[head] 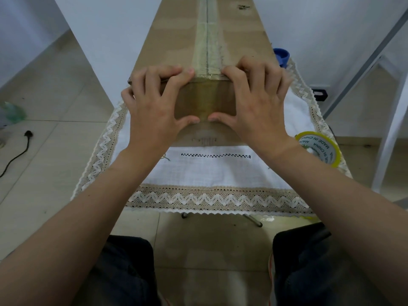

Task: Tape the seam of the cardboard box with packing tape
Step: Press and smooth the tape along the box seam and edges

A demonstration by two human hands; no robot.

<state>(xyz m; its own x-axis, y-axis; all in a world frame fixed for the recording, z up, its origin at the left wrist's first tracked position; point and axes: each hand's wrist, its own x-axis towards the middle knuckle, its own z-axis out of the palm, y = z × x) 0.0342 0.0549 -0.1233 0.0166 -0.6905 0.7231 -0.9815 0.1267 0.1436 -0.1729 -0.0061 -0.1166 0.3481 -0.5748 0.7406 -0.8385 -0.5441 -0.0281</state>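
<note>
A long brown cardboard box (172,36) lies on the small table, running away from me. Clear packing tape (207,51) covers its top centre seam and folds down over the near end face. My left hand (154,102) and my right hand (256,100) grip the near end of the box, fingers hooked over the top edge. Both thumbs press the tape flat on the end face and nearly touch each other. The tape roll (320,151), yellow-rimmed with printed lettering, lies on the cloth at the right, apart from both hands.
A white cloth with a lace border (212,199) covers the table. A blue object (281,56) sits behind the box's right side. A black cable and plug (27,138) lie on the tiled floor at left. White frame legs (388,120) stand at right. My knees are below.
</note>
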